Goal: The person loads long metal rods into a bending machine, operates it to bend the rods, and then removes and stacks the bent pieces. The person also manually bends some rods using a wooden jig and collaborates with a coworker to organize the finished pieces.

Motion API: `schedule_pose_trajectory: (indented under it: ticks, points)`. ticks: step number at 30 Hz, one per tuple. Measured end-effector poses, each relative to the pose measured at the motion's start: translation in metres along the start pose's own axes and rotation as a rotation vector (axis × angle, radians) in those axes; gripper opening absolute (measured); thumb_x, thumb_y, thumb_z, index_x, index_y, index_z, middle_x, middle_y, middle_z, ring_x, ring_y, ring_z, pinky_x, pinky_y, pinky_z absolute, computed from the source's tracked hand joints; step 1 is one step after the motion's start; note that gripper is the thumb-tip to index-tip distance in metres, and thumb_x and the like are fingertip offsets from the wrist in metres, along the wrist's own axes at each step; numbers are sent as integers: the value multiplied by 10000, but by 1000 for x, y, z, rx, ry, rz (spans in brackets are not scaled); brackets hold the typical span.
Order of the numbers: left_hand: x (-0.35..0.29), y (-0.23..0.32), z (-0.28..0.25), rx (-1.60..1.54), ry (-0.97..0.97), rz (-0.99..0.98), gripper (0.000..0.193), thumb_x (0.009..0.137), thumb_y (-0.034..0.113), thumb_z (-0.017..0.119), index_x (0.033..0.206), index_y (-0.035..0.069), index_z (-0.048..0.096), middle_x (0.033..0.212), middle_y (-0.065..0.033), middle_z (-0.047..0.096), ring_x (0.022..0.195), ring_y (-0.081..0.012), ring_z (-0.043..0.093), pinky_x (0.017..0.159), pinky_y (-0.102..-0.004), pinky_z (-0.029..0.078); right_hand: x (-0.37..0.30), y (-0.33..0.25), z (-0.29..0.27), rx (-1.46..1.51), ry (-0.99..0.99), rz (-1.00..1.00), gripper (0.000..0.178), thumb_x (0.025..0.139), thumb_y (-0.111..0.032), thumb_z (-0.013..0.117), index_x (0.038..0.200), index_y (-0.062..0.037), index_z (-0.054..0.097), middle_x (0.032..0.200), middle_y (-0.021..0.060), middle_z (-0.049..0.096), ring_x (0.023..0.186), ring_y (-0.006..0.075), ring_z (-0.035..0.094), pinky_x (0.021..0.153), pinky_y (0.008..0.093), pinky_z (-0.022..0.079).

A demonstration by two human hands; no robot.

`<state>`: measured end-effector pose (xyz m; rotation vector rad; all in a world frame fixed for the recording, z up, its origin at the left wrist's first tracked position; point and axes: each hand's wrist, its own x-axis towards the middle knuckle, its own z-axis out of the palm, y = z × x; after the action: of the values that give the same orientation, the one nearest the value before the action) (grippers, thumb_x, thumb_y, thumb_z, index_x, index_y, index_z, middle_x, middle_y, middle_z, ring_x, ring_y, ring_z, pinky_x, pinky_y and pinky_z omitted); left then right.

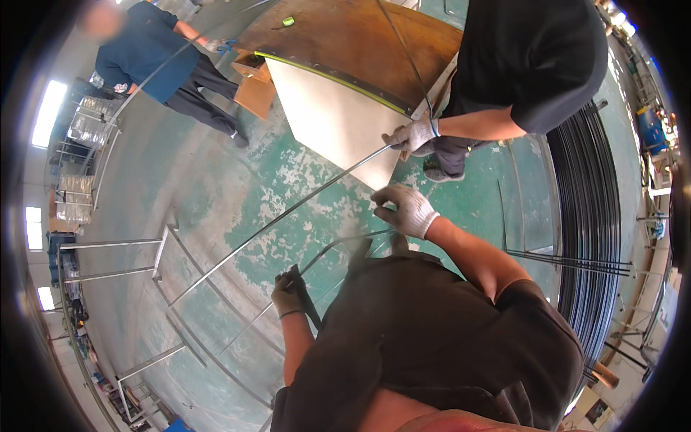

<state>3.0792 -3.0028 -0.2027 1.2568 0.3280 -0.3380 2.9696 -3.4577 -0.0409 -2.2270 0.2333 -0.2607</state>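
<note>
Head view: on the wearer's side of the brown-topped table (345, 39), the left hand (286, 294) is gripping a dark curved strip (321, 254), seemingly to steady it, while the right hand (407, 210), nearer that table, is hovering half-curled, apparently empty

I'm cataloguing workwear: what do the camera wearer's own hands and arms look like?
The right hand wears a pale knit glove with an elastic-looking cuff; the left hand wears a similar glove, greyer in the shade. Dark short sleeves leave both forearms bare. No markings can be made out.
</note>
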Motion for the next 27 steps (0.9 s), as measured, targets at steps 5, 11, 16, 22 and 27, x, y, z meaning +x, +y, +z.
schedule_pose_trajectory:
  ticks: [5,11,16,22,27]
  points:
    - [4,-13,-33,-241,185,-235,107,965,-32,544,1037,6,614,924,-80,618,829,-219,647,699,-345,573,-56,6,38,10,-96,249,320,909,-244,737,1171,-61,731,1078,152,754,1021,353,709,920,459,557]
    - [-26,-23,-58,1177,-89,344,133,952,64,550,830,14,567,791,-64,582,731,-166,590,673,-288,528,-75,1,80,59,-300,331,341,919,-245,736,1214,-74,740,1141,145,762,1080,338,718,954,430,565]
    - [-48,-11,-42,773,53,204,330,947,124,524,650,9,612,719,-72,615,739,-170,578,711,-292,502,-66,-12,105,145,-590,285,413,893,-271,780,1259,-86,733,1191,146,748,1121,331,705,992,426,556]
    - [-36,-36,-114,976,-73,324,237,916,134,604,755,18,733,740,-92,644,799,-198,618,727,-323,505,-69,-6,140,31,-625,291,548,847,-288,815,1355,-125,689,1333,161,684,1262,360,627,1067,439,508]
    - [-78,11,-60,850,24,145,158,909,113,677,859,-15,756,849,-105,658,792,-200,630,703,-320,505,-78,12,177,-132,-470,-36,531,899,-348,742,1397,-189,648,1414,174,632,1313,366,605,1127,457,455]
